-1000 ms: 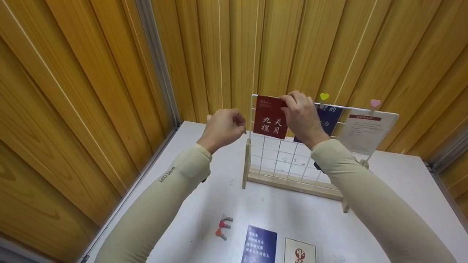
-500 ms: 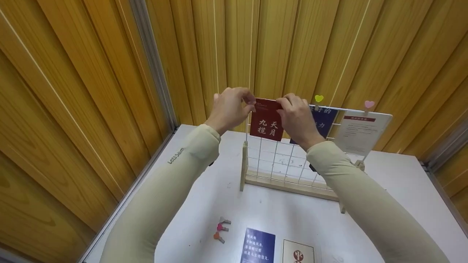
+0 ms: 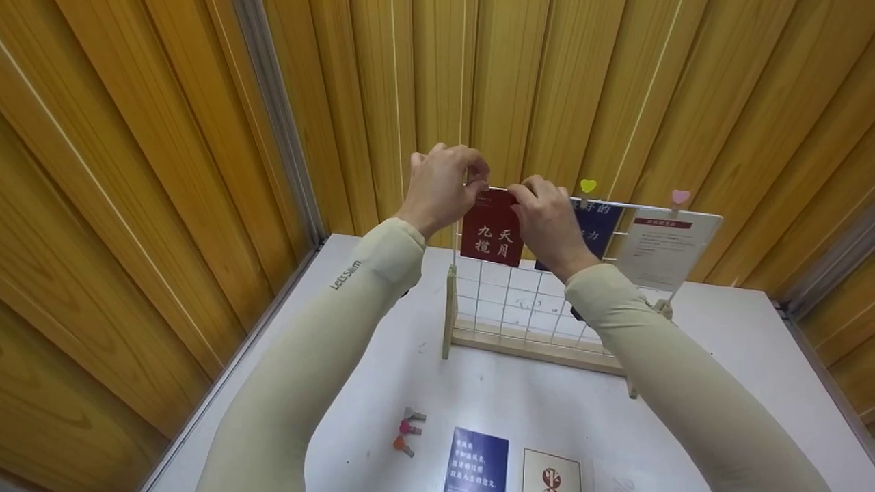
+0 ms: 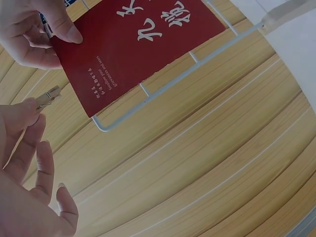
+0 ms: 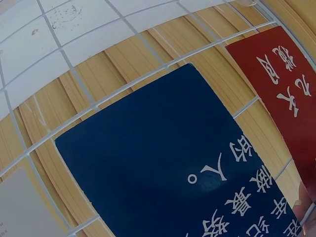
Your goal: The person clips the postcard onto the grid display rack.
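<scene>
Left fingers (image 4: 30,142) pinch a clip (image 4: 48,97), its rear hidden; right fingers (image 4: 42,57) clamp red card (image 4: 123,54)

So your rack (image 3: 536,347) stands toward the back of the table (image 3: 383,383), wall (image 3: 506,89) behind. Left card (image 3: 491,239), middle card (image 3: 596,236) and right card (image 3: 655,253) sit along its top, with a middle clip (image 3: 588,186) and right clip (image 3: 680,197) above the last two. Your right hand (image 3: 547,222) is at the left card's upper right, left hand (image 3: 443,190) by its upper left. Nearer you, three loose clips (image 3: 405,428) lie left of two flat cards (image 3: 478,459).
</scene>
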The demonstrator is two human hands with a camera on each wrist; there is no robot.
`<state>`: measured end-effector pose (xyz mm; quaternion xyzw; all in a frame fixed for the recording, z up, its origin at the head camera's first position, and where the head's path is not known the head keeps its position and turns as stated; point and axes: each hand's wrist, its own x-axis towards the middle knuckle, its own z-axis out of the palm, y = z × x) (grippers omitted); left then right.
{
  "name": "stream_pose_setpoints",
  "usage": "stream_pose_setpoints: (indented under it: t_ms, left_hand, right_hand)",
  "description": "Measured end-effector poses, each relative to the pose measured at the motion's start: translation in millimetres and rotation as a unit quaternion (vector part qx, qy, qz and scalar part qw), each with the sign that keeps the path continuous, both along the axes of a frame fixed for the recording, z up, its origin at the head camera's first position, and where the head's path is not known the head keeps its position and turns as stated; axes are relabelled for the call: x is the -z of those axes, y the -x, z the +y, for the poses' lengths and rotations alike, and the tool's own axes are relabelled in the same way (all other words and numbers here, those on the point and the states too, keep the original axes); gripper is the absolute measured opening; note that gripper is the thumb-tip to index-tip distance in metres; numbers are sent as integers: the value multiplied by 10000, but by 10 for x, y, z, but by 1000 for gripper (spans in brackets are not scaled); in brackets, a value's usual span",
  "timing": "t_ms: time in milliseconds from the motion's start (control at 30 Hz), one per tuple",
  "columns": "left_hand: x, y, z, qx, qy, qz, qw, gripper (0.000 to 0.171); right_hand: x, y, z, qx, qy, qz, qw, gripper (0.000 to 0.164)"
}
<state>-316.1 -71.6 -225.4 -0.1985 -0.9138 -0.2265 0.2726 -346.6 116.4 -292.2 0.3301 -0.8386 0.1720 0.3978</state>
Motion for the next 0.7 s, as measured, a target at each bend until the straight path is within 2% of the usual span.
stream_pose_setpoints:
  t_ms: [333,700]
  left_hand:
    - [-15,75,84,128,500,128,9986,10]
    - [-110,133,98,97,719,74,9973,10]
  right_hand:
    - [39,-14,31,-58,-60,43,10000,18]
    - [18,-35,10,-68,-141,169,9997,20]
